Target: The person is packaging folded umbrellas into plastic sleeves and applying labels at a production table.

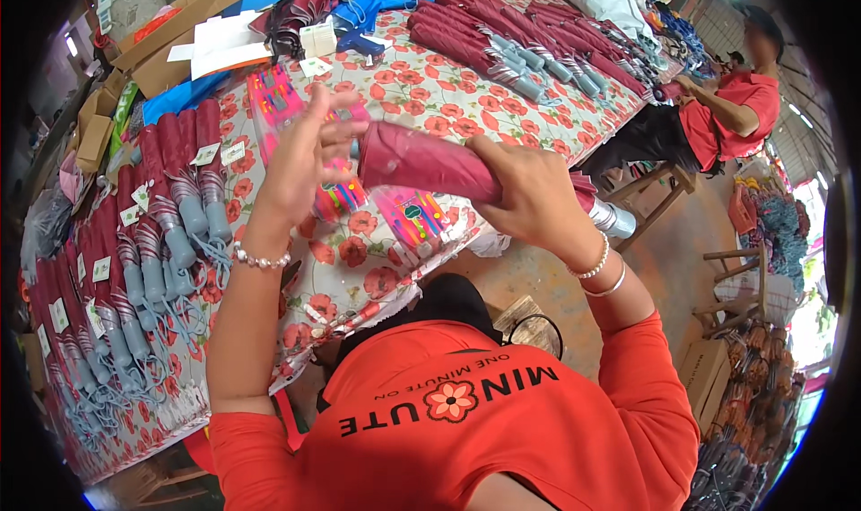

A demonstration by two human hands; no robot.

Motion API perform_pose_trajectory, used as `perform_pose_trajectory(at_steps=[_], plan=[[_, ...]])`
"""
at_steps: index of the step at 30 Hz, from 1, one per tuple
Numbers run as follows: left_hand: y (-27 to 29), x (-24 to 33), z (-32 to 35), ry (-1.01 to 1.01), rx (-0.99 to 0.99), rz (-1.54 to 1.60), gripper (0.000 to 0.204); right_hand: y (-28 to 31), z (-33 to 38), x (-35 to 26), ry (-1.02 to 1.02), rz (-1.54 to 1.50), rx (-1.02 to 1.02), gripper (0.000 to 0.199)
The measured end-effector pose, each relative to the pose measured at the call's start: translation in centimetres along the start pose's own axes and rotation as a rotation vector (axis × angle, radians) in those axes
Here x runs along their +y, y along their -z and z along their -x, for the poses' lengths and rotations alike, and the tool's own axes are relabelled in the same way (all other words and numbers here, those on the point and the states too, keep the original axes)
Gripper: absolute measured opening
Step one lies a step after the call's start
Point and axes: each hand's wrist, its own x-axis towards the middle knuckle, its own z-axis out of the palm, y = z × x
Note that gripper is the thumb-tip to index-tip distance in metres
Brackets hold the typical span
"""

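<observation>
My right hand (529,193) is closed around a folded maroon umbrella (421,163), held level above the table edge. The umbrella's grey handle (615,218) sticks out past my right wrist. My left hand (303,157) is at the umbrella's other end with its fingers spread, the fingertips touching or nearly touching the fabric tip. Both wrists carry bead bracelets. Under my hands lie flat pink packets (414,217) on a poppy-patterned tablecloth (430,94).
Rows of folded maroon umbrellas with grey handles lie on the table's left side (134,269) and far end (529,40). Cardboard boxes (170,40) stand at the back left. A seated person in a red shirt (731,108) works at the right, near wooden stools (659,193).
</observation>
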Motion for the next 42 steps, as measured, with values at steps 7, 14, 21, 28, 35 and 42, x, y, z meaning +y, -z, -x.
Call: perform_pose_trajectory(at_steps=[7,14,21,28,35,42], plan=[[1.5,1.2,-0.6,-0.068,-0.04,-0.537,0.035,0.6,0.4,0.7,-0.117,-0.115,-0.149,0.04],[-2.7,-1.3,3.1,-0.148,0.118,-0.134,0.048,-1.1,0.4,0.3,-0.218,-0.436,-0.204,0.038],[-5.2,-2.0,2.4,-0.294,-0.284,0.464,0.042,-2.0,0.3,0.0,-0.509,-1.512,-1.032,0.026],[-8.5,-0.8,0.3,-0.399,0.023,0.144,0.024,-2.5,-3.2,1.4,-0.28,-1.219,-0.467,0.027],[-6.4,-4.5,-1.8,-0.31,0.074,0.061,0.028,-4.1,-3.7,1.4,-0.389,-0.768,-0.496,0.024],[-3.6,-8.7,2.7,-0.289,0.033,-0.685,0.033,-4.1,0.4,6.3,-0.509,-0.702,-0.186,0.019]])
